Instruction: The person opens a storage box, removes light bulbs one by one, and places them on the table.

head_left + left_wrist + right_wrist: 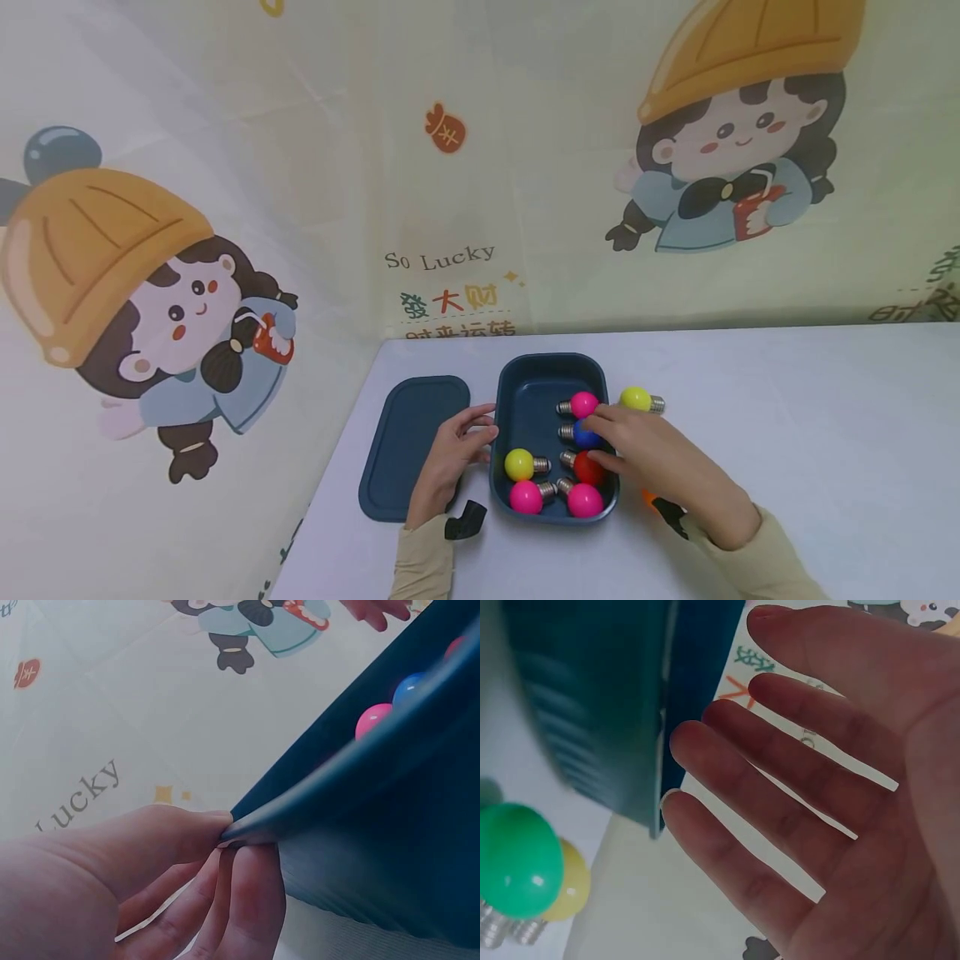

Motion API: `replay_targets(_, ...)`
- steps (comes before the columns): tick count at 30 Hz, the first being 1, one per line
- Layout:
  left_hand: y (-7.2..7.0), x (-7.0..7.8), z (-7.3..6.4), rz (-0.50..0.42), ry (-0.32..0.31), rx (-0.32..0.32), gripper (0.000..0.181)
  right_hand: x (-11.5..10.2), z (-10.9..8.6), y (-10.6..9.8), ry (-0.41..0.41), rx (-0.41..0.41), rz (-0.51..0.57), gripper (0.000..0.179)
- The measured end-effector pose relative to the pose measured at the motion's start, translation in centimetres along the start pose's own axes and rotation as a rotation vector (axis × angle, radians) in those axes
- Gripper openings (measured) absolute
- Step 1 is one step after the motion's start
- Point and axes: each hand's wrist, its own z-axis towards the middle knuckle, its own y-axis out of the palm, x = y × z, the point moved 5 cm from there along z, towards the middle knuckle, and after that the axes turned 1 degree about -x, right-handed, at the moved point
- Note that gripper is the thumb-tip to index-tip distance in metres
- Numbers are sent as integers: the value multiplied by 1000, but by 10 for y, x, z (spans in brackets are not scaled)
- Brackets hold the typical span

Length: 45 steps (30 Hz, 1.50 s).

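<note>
My left hand [454, 454] pinches the left rim of a dark blue rectangular box [534, 387] between thumb and fingers, as the left wrist view shows. Over the box's right rim my right hand [656, 450] is spread, its fingers parted and nothing held in the right wrist view. Along that side lie toy light bulbs: a pink bulb [584, 405], a blue bulb [585, 434] partly behind the fingers, a red bulb [589, 468] and another pink bulb [585, 501]. At the near left inside are a yellow bulb [519, 465] and a third pink bulb [526, 497].
A flat dark blue lid [408, 442] lies left of the box. Right of the box is a yellow bulb [636, 398]; a green bulb [521, 862] near it shows in the right wrist view, hidden from the head view. A patterned cloth [555, 275] hangs behind the white table [825, 450].
</note>
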Motion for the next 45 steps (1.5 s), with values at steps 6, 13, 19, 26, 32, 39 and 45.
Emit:
replay_targets(6, -1, -1, 0, -4, 2, 1, 45, -11, 11, 6, -7, -43, 28, 36)
replay_targets(13, 0, -3, -2, -12, -3, -4, 45, -20, 21, 12, -42, -48, 34, 32)
replay_targets(19, -1, -3, -2, -15, 5, -5, 44, -26, 27, 14, -30, -65, 26, 38)
replay_targets(26, 0, -2, -2, -13, 7, -7, 46, -33, 38, 20, -52, -86, 30, 40)
replay_targets(32, 1, -2, -3, -16, -1, -10, 47, -38, 48, 26, -68, -142, 53, 40)
replay_targets(39, 1, -2, -2, -28, -1, -16, 46, -44, 59, 33, -107, -157, 20, 36)
replay_targets(45, 2, -2, -1, -31, -3, -21, 45, -47, 65, 42, -76, -203, 31, 33)
